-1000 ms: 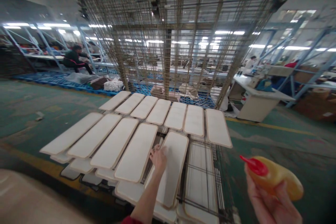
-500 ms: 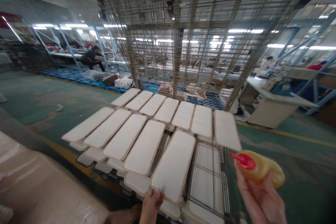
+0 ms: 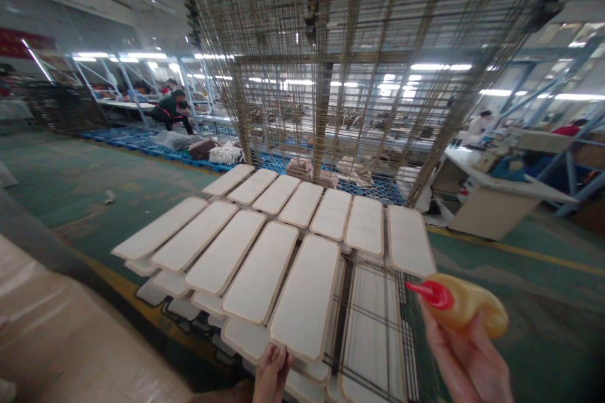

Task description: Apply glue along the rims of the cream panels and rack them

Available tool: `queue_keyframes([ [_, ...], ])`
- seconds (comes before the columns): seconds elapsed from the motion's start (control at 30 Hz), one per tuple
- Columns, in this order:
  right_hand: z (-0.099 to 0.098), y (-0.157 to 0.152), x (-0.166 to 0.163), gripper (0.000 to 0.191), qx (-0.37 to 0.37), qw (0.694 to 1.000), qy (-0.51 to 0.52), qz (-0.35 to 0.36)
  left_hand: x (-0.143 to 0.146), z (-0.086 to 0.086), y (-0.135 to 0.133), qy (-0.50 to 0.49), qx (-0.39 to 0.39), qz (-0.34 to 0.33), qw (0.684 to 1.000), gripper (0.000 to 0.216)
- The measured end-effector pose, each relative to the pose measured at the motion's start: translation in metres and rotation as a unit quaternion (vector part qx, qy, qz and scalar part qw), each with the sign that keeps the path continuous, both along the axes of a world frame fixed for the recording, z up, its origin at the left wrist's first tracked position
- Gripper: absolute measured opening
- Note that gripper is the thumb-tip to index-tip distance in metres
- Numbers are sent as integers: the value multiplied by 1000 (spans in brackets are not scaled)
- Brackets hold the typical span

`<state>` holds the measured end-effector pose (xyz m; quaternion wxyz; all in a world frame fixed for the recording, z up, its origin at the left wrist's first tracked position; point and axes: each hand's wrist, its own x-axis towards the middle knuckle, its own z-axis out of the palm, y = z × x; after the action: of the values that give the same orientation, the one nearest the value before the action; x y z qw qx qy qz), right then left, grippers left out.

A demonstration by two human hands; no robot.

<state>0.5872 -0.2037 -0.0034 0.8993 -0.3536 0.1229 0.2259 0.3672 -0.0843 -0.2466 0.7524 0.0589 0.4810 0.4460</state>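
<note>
While my right hand (image 3: 467, 356) holds a rounded yellow bottle with a red nozzle (image 3: 472, 303) at lower right of frame, nozzle pointing left, my left hand (image 3: 271, 370) is at bottom centre. Left fingers narrow, curled at the near edge of a white round-cornered panel with tan border (image 3: 306, 296), lower centre; can't tell if they pinch it. Brownish metal wire racks (image 3: 322, 113) fill upper centre.

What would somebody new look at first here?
Probably the yellow bottle with a red tip, in the right hand at lower right. Then the white panels laid in two rows in the middle, the left hand at one's near edge, and the big wire racks rising behind them.
</note>
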Motion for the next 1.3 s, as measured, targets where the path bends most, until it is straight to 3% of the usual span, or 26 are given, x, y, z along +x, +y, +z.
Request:
queue_keyframes([
  [0.33,-28,-3,15,41,-15,997,-73,35,4,12,14,-25,8,-20,999,25],
  [0.57,-13,10,-1,33,14,998,24,47,1,7,17,-12,-48,-15,999,22],
  [0.73,-9,19,-18,29,-8,993,73,89,-9,-1,2,40,-48,20,998,15],
  [0.83,-14,36,-30,31,-41,985,90,139,-10,8,-5,50,-16,23,998,18],
  [0.97,-14,75,-53,33,-31,973,73,217,-2,21,9,27,85,-29,996,25],
  [1.17,-5,91,-73,36,60,987,4,151,1,13,6,29,62,-144,987,36],
  [1.3,-7,75,-70,30,59,992,20,109,0,2,4,14,89,-141,986,38],
])
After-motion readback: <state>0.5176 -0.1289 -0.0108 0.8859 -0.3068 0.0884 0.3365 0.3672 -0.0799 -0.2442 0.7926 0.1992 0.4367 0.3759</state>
